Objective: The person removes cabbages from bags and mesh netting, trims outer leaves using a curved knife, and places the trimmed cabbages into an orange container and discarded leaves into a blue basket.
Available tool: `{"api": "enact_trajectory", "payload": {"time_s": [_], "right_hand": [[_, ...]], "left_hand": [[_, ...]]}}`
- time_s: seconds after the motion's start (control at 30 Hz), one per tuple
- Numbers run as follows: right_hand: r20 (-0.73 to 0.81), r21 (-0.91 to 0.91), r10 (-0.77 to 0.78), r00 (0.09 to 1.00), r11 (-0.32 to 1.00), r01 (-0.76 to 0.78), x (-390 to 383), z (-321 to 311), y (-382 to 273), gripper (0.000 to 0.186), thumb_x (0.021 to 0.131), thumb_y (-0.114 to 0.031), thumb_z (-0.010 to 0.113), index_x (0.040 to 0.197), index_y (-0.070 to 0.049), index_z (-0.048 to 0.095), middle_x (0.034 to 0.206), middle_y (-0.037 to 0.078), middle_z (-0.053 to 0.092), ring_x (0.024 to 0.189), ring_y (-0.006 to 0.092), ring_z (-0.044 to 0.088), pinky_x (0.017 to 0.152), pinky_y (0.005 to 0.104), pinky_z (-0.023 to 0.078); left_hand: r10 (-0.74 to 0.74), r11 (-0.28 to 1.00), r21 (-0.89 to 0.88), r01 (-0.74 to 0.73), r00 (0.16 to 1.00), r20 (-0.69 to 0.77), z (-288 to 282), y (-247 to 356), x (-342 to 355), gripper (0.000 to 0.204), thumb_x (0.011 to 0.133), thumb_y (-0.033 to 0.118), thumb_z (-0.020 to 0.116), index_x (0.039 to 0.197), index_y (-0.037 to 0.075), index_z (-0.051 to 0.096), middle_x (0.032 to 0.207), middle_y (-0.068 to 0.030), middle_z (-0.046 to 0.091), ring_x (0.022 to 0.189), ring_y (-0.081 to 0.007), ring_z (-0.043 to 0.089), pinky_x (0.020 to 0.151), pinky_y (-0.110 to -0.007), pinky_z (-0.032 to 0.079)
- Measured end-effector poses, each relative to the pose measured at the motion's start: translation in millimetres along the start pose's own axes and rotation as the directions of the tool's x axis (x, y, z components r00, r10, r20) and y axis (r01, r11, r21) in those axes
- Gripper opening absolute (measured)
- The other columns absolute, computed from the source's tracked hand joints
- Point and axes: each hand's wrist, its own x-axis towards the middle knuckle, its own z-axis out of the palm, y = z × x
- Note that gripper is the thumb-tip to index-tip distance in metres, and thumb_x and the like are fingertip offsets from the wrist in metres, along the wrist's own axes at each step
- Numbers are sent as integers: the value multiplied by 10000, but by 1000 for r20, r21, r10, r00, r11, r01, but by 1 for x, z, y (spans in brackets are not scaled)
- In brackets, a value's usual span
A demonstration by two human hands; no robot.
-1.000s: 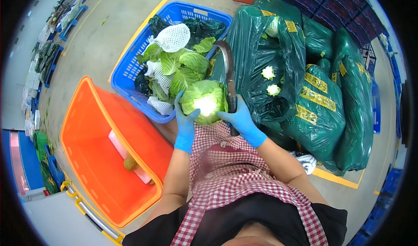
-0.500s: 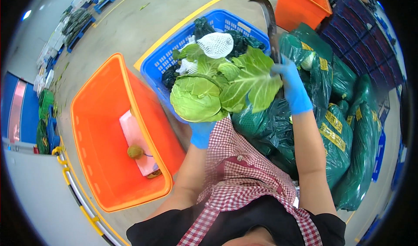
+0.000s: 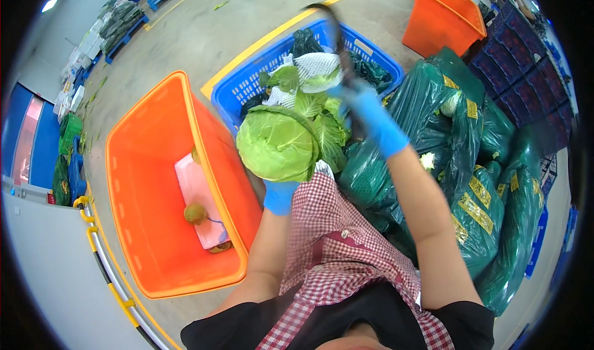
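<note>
A round green cabbage (image 3: 276, 142) rests on my left hand (image 3: 279, 196), which is blue-gloved and cups it from beneath; most of those fingers are hidden under it. My right hand (image 3: 378, 122), also gloved and smeared by motion, grips a curved sickle knife (image 3: 337, 34) just right of the cabbage, its dark blade pointing away with the hooked tip bent left. Beyond the cabbage stands a blue crate (image 3: 224, 99). Loose cabbage leaves (image 3: 309, 104), white foam netting (image 3: 314, 64) and dark green plastic (image 3: 370, 73) lie in it.
At left stands a big orange bin (image 3: 139, 189), holding a pink slab (image 3: 193, 183) and a round brownish thing (image 3: 195, 213). Stuffed green plastic bags (image 3: 476, 226) crowd the right side. Another orange bin (image 3: 427, 22) and stacked dark crates (image 3: 520, 65) are farther back.
My right hand and the sickle knife have swung left, toward the cabbage. The large outer leaf beside that hand has come away from it and now hangs lower, by the crate. The view has shifted slightly.
</note>
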Motion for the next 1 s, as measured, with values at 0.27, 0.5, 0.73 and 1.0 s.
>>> {"api": "enact_trajectory", "payload": {"time_s": [0.27,0.5,0.73,1.0], "right_hand": [[-77,182,0,997,983,14,-49,-17,58,438,728,-240,750,1055,-18,562,839,21,575,726,104,532,664,248,443],[-73,-574,-335,939,784,235,-54,17,33,243,726,-212,634,848,-8,583,660,199,569,581,292,593,571,369,448],[-33,-270,-160,987,952,145,-13,26,-4,181,684,-105,657,832,-8,615,695,23,588,631,108,533,602,280,441],[-287,-191,-270,919,956,221,96,-20,-20,381,731,-365,753,770,-38,561,657,53,569,525,110,526,472,274,434]], "left_hand": [[-582,810,-184,557,722,-375,39,28,30,576,917,477,399,1357,107,364,1353,-141,433,1202,-332,453,993,-506,381],[-341,937,-159,310,911,-231,-24,0,3,630,898,544,382,1379,138,348,1370,-108,425,1219,-308,446,1012,-481,372],[-276,703,-682,202,961,-1,-54,-35,1,439,947,334,396,1321,104,402,1306,-88,483,1203,-226,456,1010,-383,385],[-364,717,-623,314,930,49,-75,-24,8,568,910,461,388,1375,141,329,1399,-101,371,1289,-324,337,1039,-574,273]]}}
